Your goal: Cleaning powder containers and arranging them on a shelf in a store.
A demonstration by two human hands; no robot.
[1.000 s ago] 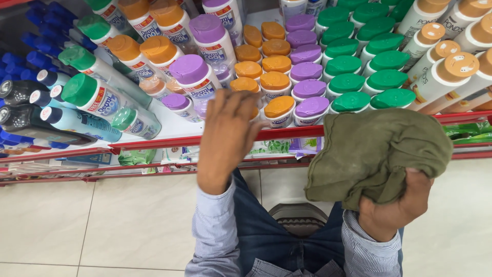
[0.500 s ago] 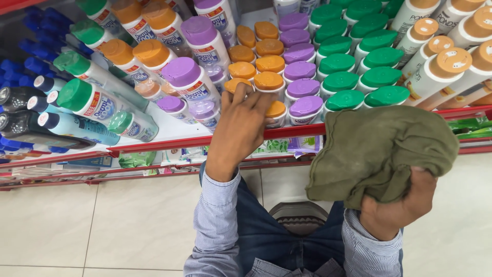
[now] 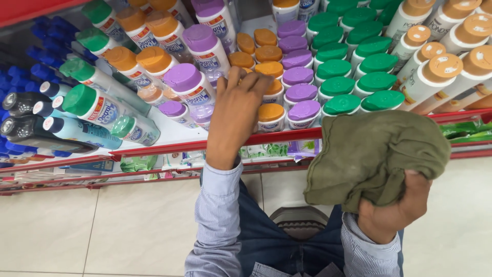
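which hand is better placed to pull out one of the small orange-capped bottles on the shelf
Probably the left hand: it is free and its fingers already rest on the small orange-capped bottles in that row. The right hand is back from the shelf, clutching a crumpled olive-green cloth.

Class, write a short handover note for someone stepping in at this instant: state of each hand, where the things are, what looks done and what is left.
Left hand: reaching onto the red-edged shelf, fingers on the small orange-capped bottles in the middle rows; no grasp can be made out.
Right hand: gripping a bunched olive-green cloth, held in front of the shelf edge, below the green-capped bottles.
Done: the purple-capped bottles and green-capped ones stand in tidy rows.
Left: some larger bottles at left lie tipped over; whether any bottle has been wiped cannot be told.
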